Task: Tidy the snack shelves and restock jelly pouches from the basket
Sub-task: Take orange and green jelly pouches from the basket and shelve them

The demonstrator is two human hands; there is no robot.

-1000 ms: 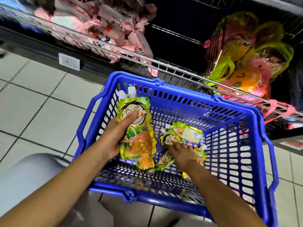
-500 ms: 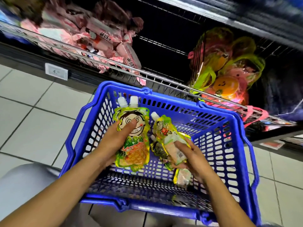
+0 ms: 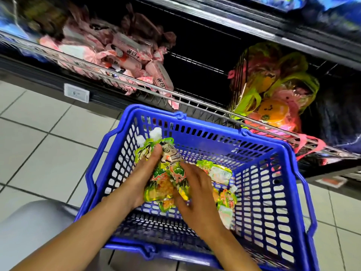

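Head view: left hand (image 3: 145,179) clasps stacked jelly pouches (image 3: 162,173) at the basket's (image 3: 220,141) left wall; right hand (image 3: 192,190) presses another against them, apparently bundling for restocking.

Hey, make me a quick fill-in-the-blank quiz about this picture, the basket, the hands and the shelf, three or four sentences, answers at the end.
1. The jelly pouches gathered between the left hand and right hand are over a plastic basket coloured ____.
2. The basket stands on a floor made of ____.
3. The wrapped snacks on the wire shelf are mostly ____ in colour.
4. The price tag sits to the ____ of the basket in the picture.

Answers: blue; tiles; pink; left
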